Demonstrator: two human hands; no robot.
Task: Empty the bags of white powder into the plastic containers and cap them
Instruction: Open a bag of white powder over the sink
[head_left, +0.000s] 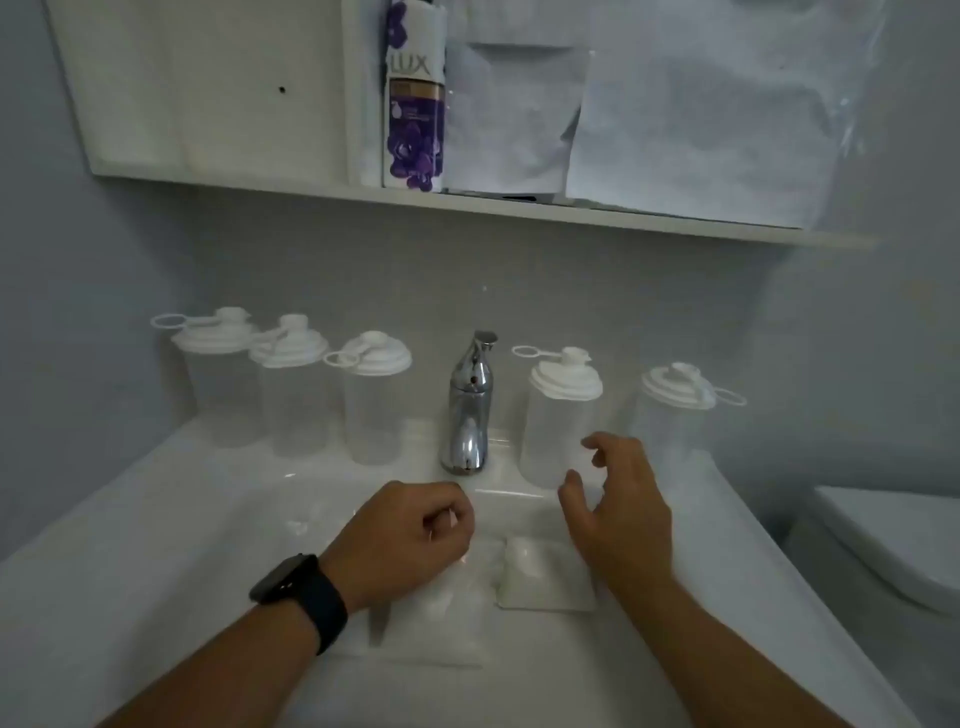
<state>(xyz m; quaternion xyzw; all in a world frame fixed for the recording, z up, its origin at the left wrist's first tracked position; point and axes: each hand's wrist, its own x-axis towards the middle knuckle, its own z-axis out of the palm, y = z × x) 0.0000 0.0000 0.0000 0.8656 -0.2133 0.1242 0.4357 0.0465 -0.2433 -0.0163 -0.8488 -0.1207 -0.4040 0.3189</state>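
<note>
Translucent plastic containers (221, 379) stand in a row along the back ledge of the white sink (156, 519), three left of the chrome tap (470, 410), two right of it, all with white lids on and looking empty, so filling has probably not begun. They're lined up at the back, likely to keep the basin free as a work area. Left hand (410, 535), black watch (301, 597) on the wrist, is curled above a clear bag of white powder (441, 618) lying in the basin; it seems to pinch something small and pale, perhaps the bag's top edge, but I cannot tell for sure. A second powder bag (545, 577) lies just beside it to the right. Right hand (618, 499) is spread, fingers loose, gripping nothing, reaching toward the fourth container (558, 415), probably to fetch it for uncapping. Purple LUX bottle (415, 98) sits on the shelf above.
</note>
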